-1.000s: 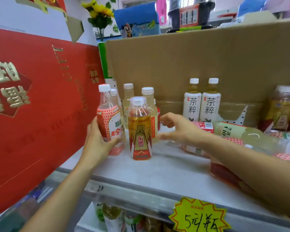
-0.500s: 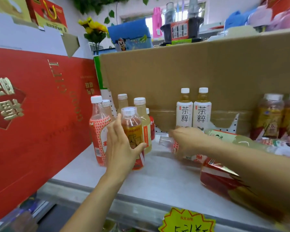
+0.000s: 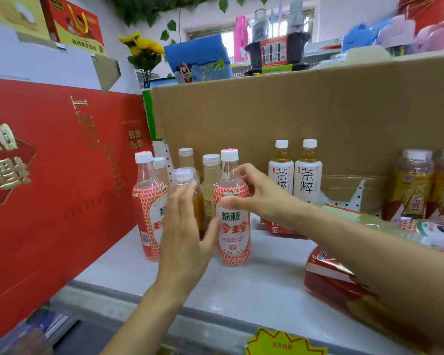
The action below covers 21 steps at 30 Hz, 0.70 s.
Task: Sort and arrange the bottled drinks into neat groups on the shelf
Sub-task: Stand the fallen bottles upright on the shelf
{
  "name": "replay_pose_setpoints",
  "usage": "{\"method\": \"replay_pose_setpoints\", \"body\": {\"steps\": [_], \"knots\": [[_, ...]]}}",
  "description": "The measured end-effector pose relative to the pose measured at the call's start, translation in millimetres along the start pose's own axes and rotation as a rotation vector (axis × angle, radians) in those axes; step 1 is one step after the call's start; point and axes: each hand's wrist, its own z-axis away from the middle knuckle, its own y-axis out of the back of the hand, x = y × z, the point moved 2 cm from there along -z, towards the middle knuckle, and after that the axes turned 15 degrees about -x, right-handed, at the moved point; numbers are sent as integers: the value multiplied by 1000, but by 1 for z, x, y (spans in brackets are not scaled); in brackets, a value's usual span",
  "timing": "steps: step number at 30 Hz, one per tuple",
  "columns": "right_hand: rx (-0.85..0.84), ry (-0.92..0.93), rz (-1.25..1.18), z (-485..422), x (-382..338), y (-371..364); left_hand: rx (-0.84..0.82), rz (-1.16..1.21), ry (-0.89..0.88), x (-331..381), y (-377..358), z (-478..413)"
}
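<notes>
Brown cardboard panel (image 3: pixel 305 119) forms back wall of shelf; big red gift box (image 3: pixel 49 188) w/ gold lettering closes off the left side. White shelf board (image 3: pixel 254 285) holds all bottles.

R hand (image 3: pixel 262 198) on an upright lychee soda bottle (image 3: pixel 232 226) (red-scale label, white cap), front centre of shelf: thumb across label front, fingers curled round upper body, so pinching the bottle. Base looks to sit on shelf.

L hand (image 3: pixel 185 234) flat, fingers together and extended, palm facing right, just in front of an amber energy-drink bottle (image 3: pixel 187 190); thumb near lychee bottle's lower label. Contact w/ either bottle: cannot tell. Not closed on anything.

Second lychee soda bottle (image 3: pixel 149 208) upright at far left, next to red box. Pale yellow drink bottles (image 3: pixel 210 180) stand behind this cluster.

Two white-label tea bottles (image 3: pixel 294 172) side by side, upright, against cardboard. More amber energy-drink bottles (image 3: pixel 420 185) upright at far right.

Several bottles lying down at right, partly hidden by R forearm, incl. a red-label one (image 3: pixel 328 275) near front edge.

Yellow starburst price tag (image 3: pixel 282 343) on shelf lip.
</notes>
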Motion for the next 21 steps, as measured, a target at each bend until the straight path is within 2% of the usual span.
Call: {"method": "replay_pose_setpoints", "body": {"steps": [2,4,6,8,11,13,15,18,21], "knots": [[-18,-56,-8,5,2,16,-149,198,63,13,-13,-2],[33,-214,106,11,14,36,-235,231,137,21,-26,-5],[-15,-437,411,13,40,50,-297,185,199,24,-35,-8],[-169,-651,749,11,62,51,-340,181,255,23,-41,-9],[-252,-685,1171,3,70,41,-364,213,320,19,-45,-10],[-285,-669,1292,-1,63,33,-362,239,336,17,-45,-9],[-303,-701,1249,-2,59,30,-363,247,338,16,-44,-9],[-260,-737,1060,4,55,36,-374,276,340,16,-44,-10],[-72,-643,624,15,52,51,-380,286,338,17,-44,-11]]}}
